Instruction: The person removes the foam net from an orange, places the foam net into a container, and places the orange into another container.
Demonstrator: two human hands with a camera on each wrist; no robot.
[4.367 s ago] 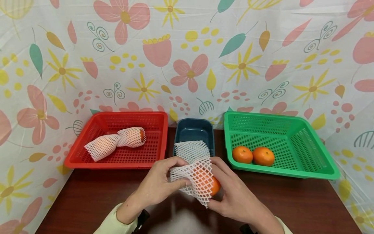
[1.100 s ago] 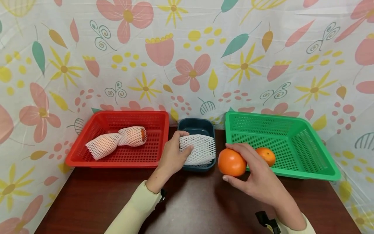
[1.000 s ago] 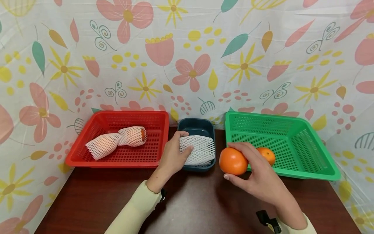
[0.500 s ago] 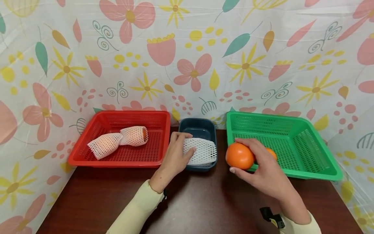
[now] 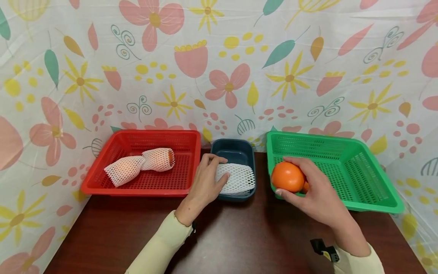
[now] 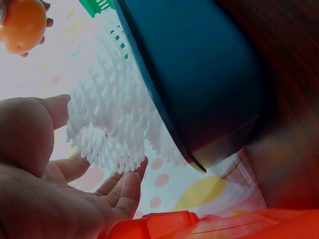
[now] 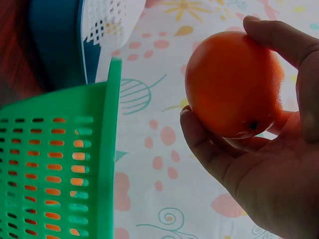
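The right hand curls its fingers round an orange above the green basket's near-left corner: probably firm, smooth, best cupped at its widest. The left hand lies against foam netting at the blue tray, likely soft and light; whether gripping, I cannot tell.
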